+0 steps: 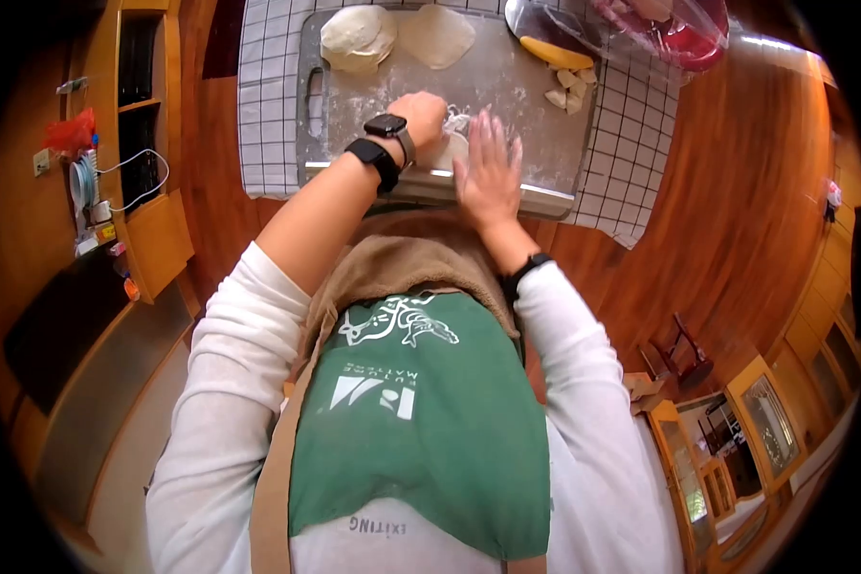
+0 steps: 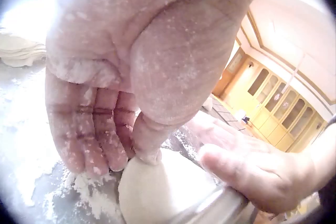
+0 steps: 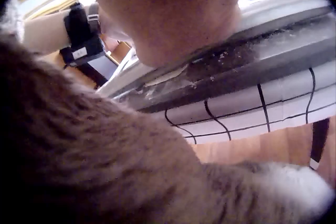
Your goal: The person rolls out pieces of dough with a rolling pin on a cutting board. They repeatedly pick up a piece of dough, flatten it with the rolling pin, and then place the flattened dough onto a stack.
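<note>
A pale round of dough [image 2: 157, 187] lies at the front edge of the floury metal board [image 1: 364, 105]. My left hand [image 1: 421, 117] is at its edge; in the left wrist view the thumb tip pinches the rim with the fingers curled beside it. Flour clings to this hand. Flat over the board's front edge, right beside the dough, my right hand [image 1: 491, 177] has its fingers straight and pointing away from me. Its palm is close over a shiny grey edge in the left wrist view. The right wrist view shows mainly the heel of this hand.
At the board's back left stand a stack of dough rounds [image 1: 358, 40] and a single round [image 1: 437, 36]. Several dough pieces [image 1: 572, 91] lie near a yellow-handled knife [image 1: 545, 51] at the right. Behind them is a pink basin [image 1: 713, 43]. A checked cloth [image 1: 631, 143] covers the table.
</note>
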Tool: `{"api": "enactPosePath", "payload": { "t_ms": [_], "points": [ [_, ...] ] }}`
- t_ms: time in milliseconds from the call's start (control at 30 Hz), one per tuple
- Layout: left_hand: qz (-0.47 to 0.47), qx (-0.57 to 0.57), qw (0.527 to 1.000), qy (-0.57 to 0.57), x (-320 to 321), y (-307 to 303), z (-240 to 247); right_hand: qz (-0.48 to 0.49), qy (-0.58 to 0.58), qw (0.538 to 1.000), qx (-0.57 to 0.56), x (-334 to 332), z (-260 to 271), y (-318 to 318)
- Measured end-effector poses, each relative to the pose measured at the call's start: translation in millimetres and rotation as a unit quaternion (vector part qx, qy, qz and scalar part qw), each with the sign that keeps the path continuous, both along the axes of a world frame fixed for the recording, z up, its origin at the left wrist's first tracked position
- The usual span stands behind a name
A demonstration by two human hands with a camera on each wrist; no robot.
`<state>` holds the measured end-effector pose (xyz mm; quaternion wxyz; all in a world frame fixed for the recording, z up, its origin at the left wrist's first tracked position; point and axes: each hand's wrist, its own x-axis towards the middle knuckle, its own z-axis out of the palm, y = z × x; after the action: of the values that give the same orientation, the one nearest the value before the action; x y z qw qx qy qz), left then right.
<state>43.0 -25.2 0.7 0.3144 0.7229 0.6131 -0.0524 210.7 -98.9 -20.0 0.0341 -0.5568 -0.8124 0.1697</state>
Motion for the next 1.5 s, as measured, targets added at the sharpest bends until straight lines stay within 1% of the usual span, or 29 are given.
{"api": "enactPosePath", "payload": {
  "t_ms": [67, 100, 133, 200, 233, 267, 333, 367, 467, 500, 533, 600, 700, 733, 800, 833, 867, 933, 967, 1033, 1067, 1133, 1167, 1233, 1300, 1333, 1400, 1433, 1500],
  "points": [
    [-0.018, 0.000, 1.000, -0.001, 0.2, 3.7, 0.0, -0.042, -0.021, 0.998, 0.041, -10.9, 3.1, 36.4],
    [-0.005, 0.016, 1.000, -0.022, -0.7, 2.8, -0.3, -0.078, 0.014, 0.995, 0.056, -14.5, -2.1, 47.8],
    [-0.006, 0.015, 1.000, -0.021, -0.3, 1.2, 0.0, -0.079, 0.014, 0.995, 0.054, -14.3, -3.1, 41.5],
    [-0.011, -0.011, 1.000, 0.000, 0.7, 3.4, 4.5, -0.045, 0.027, 0.997, 0.050, -10.9, -5.5, 21.3],
    [0.003, 0.006, 1.000, -0.010, 0.0, 1.5, 4.8, -0.001, 0.014, 1.000, 0.006, -5.9, 0.0, 6.2],
    [0.004, 0.007, 1.000, -0.010, -0.9, 4.5, 3.3, 0.001, 0.014, 1.000, 0.007, -6.6, -3.3, 11.7],
    [-0.031, -0.011, 0.999, 0.008, 1.6, 2.9, 11.7, -0.011, 0.028, 0.998, 0.055, -10.5, -4.8, 24.9],
    [-0.013, -0.001, 1.000, -0.009, -0.7, 3.5, -1.7, -0.047, 0.039, 0.996, 0.061, -14.2, -7.1, 42.8],
    [0.018, 0.009, 1.000, -0.013, -1.6, 0.0, -9.0, -0.058, 0.039, 0.996, 0.055, -15.7, -4.7, 34.3],
    [0.001, 0.014, 1.000, -0.015, -0.8, -2.4, 6.2, -0.043, 0.005, 0.998, 0.043, -13.7, -14.0, 12.2],
    [0.012, 0.008, 1.000, -0.018, -2.3, -0.4, 2.5, 0.019, 0.025, 0.999, 0.007, -5.9, -0.9, -2.7],
    [0.013, 0.030, 0.999, -0.017, -2.5, -4.5, -3.4, 0.035, 0.010, 0.999, -0.002, -5.9, 2.2, 1.0],
    [0.017, 0.031, 0.999, -0.013, 0.0, -4.2, -0.4, -0.073, 0.055, 0.992, 0.083, -17.1, -8.1, 48.9],
    [0.016, 0.030, 0.999, -0.013, 0.2, -8.0, -2.8, -0.074, 0.055, 0.992, 0.082, -14.7, -8.0, 45.8],
    [0.045, 0.117, 0.988, -0.094, -1.6, -9.4, -8.4, -0.031, 0.126, 0.985, 0.114, -8.9, -8.4, 42.5],
    [0.020, 0.095, 0.989, -0.109, 0.4, -7.6, -0.5, -0.005, 0.123, 0.983, 0.139, -3.0, -4.8, 30.1],
    [0.022, 0.095, 0.989, -0.110, 2.5, -9.0, 4.7, 0.020, 0.107, 0.982, 0.152, 4.2, -3.7, 17.7],
    [-0.067, 0.122, 0.986, -0.094, 5.0, -12.9, 9.6, 0.057, 0.140, 0.981, 0.123, 17.1, 3.2, 3.4],
    [-0.085, 0.113, 0.987, -0.080, 6.5, -14.5, 7.6, 0.057, 0.142, 0.981, 0.120, 23.0, 7.2, 0.7],
    [-0.082, 0.122, 0.986, -0.075, 9.9, -19.5, 8.2, 0.155, 0.119, 0.980, 0.039, 34.6, 15.5, 3.1],
    [-0.079, 0.133, 0.985, -0.071, 11.6, -21.3, 8.9, 0.155, 0.119, 0.980, 0.040, 38.2, 15.8, 4.6],
    [-0.077, 0.124, 0.987, -0.072, 13.8, -23.1, 4.6, 0.210, 0.086, 0.973, 0.039, 43.9, 15.9, 6.7],
    [-0.064, 0.105, 0.991, -0.058, 15.9, -23.0, 2.0, 0.209, 0.087, 0.973, 0.039, 44.9, 15.4, 7.3],
    [-0.052, 0.087, 0.994, -0.042, 18.3, -21.2, 6.9, 0.223, 0.088, 0.967, 0.082, 45.4, 13.8, 8.9],
    [-0.088, 0.071, 0.994, 0.004, 19.3, -20.1, 12.1, 0.233, 0.094, 0.964, 0.091, 48.8, 13.0, 10.2],
    [-0.089, 0.072, 0.993, 0.006, 18.7, -20.9, 10.1, 0.243, 0.098, 0.960, 0.099, 51.0, 13.1, 11.3],
    [-0.072, 0.132, 0.987, -0.056, 17.1, -25.1, 4.4, 0.250, 0.100, 0.958, 0.095, 55.9, 14.1, 13.2],
    [-0.072, 0.132, 0.987, -0.054, 18.2, -25.9, 2.8, 0.257, 0.100, 0.957, 0.090, 58.0, 14.5, 14.1],
    [-0.036, 0.114, 0.990, -0.071, 22.4, -28.6, 5.1, 0.255, 0.102, 0.958, 0.076, 61.5, 13.0, 13.8]
  ]
}}
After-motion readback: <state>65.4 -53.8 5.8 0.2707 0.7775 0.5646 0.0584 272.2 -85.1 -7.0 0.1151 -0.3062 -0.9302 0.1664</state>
